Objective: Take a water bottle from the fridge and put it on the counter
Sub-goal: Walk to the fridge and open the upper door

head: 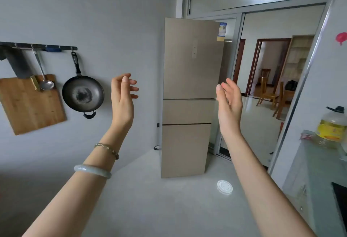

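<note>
A tall beige three-door fridge (189,79) stands against the far wall, all its doors closed. No water bottle shows. My left hand (123,97) is raised in front of me, left of the fridge, fingers loosely curled and apart, holding nothing. My right hand (229,101) is raised at the fridge's right edge, palm turned inward, fingers spread, empty. Both hands hang well short of the fridge. The counter (317,167) runs along the right edge of the view.
A large yellow oil bottle (331,127) stands on the counter's far end. On the left wall hang a black wok (83,94), a wooden cutting board (30,105) and a ladle (44,79). A glass sliding door (266,79) stands right of the fridge. A round floor drain (224,187) sits ahead.
</note>
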`<state>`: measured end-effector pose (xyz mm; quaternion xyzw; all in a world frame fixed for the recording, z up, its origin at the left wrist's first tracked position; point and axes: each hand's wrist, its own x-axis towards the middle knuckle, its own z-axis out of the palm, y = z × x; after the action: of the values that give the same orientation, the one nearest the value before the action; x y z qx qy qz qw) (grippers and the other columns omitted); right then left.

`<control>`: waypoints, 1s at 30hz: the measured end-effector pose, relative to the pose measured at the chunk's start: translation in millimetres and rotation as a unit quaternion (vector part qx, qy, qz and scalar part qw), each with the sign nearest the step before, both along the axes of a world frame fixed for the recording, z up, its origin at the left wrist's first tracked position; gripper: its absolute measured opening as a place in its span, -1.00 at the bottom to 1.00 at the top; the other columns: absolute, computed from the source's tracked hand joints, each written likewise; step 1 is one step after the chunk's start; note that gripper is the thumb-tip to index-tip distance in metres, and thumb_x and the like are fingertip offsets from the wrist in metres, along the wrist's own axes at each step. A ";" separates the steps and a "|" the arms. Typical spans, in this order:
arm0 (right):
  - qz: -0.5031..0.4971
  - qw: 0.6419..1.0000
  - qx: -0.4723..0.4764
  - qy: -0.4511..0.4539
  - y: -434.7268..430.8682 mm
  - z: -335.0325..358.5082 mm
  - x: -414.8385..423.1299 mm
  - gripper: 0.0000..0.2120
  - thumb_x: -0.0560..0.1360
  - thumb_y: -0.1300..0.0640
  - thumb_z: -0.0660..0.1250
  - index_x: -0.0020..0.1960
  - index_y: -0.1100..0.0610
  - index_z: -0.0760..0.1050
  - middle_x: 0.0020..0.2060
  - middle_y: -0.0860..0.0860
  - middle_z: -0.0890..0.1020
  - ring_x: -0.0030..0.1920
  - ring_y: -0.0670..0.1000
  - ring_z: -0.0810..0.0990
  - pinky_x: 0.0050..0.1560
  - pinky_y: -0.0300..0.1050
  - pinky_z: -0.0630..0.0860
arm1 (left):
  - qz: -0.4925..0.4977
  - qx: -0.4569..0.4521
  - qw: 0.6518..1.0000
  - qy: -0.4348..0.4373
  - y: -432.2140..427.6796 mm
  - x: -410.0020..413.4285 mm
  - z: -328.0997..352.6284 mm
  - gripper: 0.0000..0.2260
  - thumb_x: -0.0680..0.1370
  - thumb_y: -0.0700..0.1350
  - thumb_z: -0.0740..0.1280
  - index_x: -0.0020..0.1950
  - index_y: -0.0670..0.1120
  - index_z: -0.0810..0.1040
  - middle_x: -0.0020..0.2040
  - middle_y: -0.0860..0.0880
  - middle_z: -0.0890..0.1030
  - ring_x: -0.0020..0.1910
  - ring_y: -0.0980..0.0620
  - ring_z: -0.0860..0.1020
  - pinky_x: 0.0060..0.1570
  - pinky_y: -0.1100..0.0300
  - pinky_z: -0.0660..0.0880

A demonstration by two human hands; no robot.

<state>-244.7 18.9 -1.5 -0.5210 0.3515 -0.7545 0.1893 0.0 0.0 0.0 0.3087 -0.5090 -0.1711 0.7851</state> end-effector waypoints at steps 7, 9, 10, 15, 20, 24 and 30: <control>0.009 1.000 0.019 -0.013 -34.4 -8.4 -14.4 -0.62 0.58 0.10 0.29 0.38 0.12 0.37 0.31 0.08 0.51 0.23 -0.14 0.51 0.22 -0.26 0.48 | 0.009 0.037 0.999 -0.004 -29.9 -15.6 -18.4 -0.80 0.60 0.10 0.09 0.07 0.10 0.46 -0.06 0.07 0.56 -0.14 0.09 0.55 -0.20 0.26 0.48; 0.009 1.000 0.013 -0.011 -50.5 -9.8 -15.5 -0.62 0.58 0.10 0.29 0.37 0.13 0.38 0.30 0.07 0.51 0.21 -0.17 0.51 0.14 -0.37 0.47 | 0.004 0.037 0.999 -0.004 -47.6 -16.1 -20.0 -0.79 0.58 0.12 0.09 0.07 0.10 0.46 -0.06 0.07 0.56 -0.14 0.10 0.55 -0.20 0.27 0.48; 0.008 1.000 0.013 -0.011 -59.9 -10.2 -14.8 -0.62 0.58 0.10 0.29 0.37 0.13 0.39 0.30 0.07 0.51 0.20 -0.18 0.51 0.11 -0.41 0.45 | 0.005 0.037 0.999 -0.005 -56.3 -16.8 -20.3 -0.78 0.58 0.13 0.09 0.07 0.10 0.46 -0.06 0.08 0.56 -0.14 0.10 0.55 -0.21 0.28 0.48; 0.010 0.999 0.020 -0.029 -116.3 -14.9 -5.7 -0.65 0.57 0.09 0.30 0.33 0.12 0.42 0.26 0.06 0.54 0.19 -0.19 0.52 0.17 -0.32 0.45 | -0.001 0.033 0.999 -0.006 -109.1 -11.3 -21.1 -0.78 0.58 0.13 0.09 0.07 0.10 0.46 -0.07 0.08 0.56 -0.14 0.07 0.55 -0.20 0.27 0.48; 0.001 0.999 0.015 -0.037 -183.8 -16.3 13.5 -0.67 0.57 0.11 0.31 0.31 0.13 0.44 0.25 0.06 0.55 0.18 -0.20 0.53 0.13 -0.34 0.48 | -0.008 0.036 0.999 -0.002 -177.8 9.4 -20.8 -0.78 0.59 0.11 0.09 0.08 0.08 0.46 -0.07 0.08 0.56 -0.14 0.06 0.54 -0.19 0.25 0.48; -0.007 0.999 0.012 -0.042 -234.3 -13.6 27.8 -0.68 0.57 0.11 0.31 0.30 0.13 0.44 0.26 0.09 0.55 0.21 -0.10 0.53 0.16 -0.30 0.50 | -0.013 0.036 0.999 -0.003 -230.3 23.0 -19.1 -0.79 0.61 0.07 0.08 0.09 0.06 0.46 -0.07 0.08 0.56 -0.14 0.08 0.54 -0.19 0.25 0.47; -0.016 0.999 0.022 -0.029 -299.4 -21.3 34.8 -0.67 0.56 0.12 0.31 0.30 0.14 0.42 0.22 0.11 0.55 0.22 -0.04 0.53 0.16 -0.28 0.49 | -0.031 0.042 0.999 0.004 -298.9 26.6 -26.8 -0.78 0.61 0.06 0.08 0.11 0.03 0.46 -0.06 0.06 0.55 -0.15 0.10 0.54 -0.19 0.25 0.47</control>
<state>-209.9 -280.5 -22.8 -0.4891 0.3702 -0.7644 0.1985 26.6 -298.9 -26.8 0.3247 -0.5077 -0.2183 0.7675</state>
